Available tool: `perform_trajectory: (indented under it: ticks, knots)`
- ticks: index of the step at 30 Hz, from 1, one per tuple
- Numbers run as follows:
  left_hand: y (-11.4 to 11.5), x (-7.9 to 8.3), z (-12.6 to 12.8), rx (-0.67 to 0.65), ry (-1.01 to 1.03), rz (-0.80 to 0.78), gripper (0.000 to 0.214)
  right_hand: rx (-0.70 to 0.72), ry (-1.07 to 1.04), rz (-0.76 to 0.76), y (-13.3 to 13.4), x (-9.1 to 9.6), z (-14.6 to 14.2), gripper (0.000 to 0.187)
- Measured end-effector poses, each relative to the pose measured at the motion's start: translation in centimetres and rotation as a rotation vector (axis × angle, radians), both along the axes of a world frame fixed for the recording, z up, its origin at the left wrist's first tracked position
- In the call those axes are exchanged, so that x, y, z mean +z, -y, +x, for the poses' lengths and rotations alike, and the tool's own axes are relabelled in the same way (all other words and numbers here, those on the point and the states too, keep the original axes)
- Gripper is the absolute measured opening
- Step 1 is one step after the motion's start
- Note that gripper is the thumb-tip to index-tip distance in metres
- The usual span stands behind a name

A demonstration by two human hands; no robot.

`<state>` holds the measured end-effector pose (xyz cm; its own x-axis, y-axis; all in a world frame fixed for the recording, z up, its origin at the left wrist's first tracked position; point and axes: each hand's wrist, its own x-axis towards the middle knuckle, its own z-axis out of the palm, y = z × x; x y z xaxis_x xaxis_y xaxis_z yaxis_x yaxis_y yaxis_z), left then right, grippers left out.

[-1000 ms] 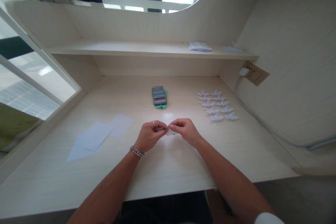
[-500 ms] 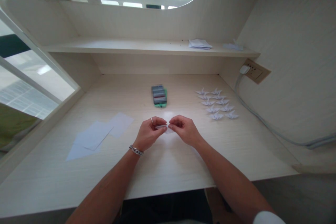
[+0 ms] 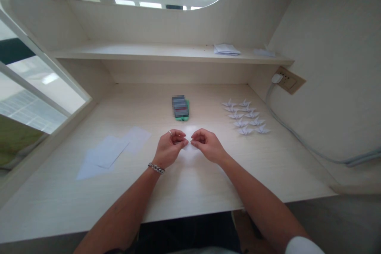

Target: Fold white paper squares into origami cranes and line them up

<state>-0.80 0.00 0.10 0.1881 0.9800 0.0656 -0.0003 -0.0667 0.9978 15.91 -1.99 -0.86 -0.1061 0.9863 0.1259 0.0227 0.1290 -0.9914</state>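
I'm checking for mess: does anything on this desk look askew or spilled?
The paper sheets at left look askew, overlapping at uneven angles, while the origami cranes stand in two rough columns. No spill shows.

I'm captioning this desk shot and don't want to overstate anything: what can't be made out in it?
All in the head view:
Small paper: mostly covered by the left hand and right hand; its shape can't be told.
Dark item: pixelation hides its face.
Loose sheets: overlap covers parts of the lower ones.
Grey cable: the right edge cuts it off.
White sleeve: the bottom edge cuts it off.
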Motion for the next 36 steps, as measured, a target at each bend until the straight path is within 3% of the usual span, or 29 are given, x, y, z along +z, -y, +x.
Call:
perform_trajectory:
  ticks: [4,8,12,17,20,26,30,33,36]
  knots:
    - [0.0,0.3,0.0,-0.063,0.008,-0.017,0.029,0.007,-0.006,-0.019,-0.3,-0.2,0.3,0.018]
    - [0.0,0.4,0.4,0.023,0.121,-0.088,0.051,-0.148,-0.031,0.022,-0.4,-0.1,0.0,0.023]
    - [-0.2,-0.3,0.6,-0.099,-0.037,-0.040,0.031,-0.229,-0.064,0.043,-0.5,-0.2,-0.2,0.031]
    - [-0.3,-0.7,0.6,0.008,-0.061,0.013,0.024,-0.118,-0.056,-0.014,-0.6,-0.3,-0.1,0.033]
    - [-0.1,-0.4,0.6,-0.019,-0.097,0.043,0.023,-0.047,-0.035,-0.046,-0.7,-0.4,0.1,0.028]
    - [0.2,0.1,0.4,-0.034,-0.098,0.078,0.028,-0.059,-0.040,-0.086,-0.9,-0.5,0.5,0.031]
    - [0.2,0.2,0.2,-0.028,-0.180,0.138,0.027,-0.101,-0.027,0.019,-0.7,0.0,0.7,0.034]
    - [0.3,0.2,0.1,-0.029,-0.140,0.111,0.031,-0.150,0.119,0.132,-0.3,0.2,0.5,0.018]
    - [0.4,0.3,0.1,-0.001,-0.100,0.099,0.032,-0.183,0.202,0.222,-0.1,0.2,0.3,0.014]
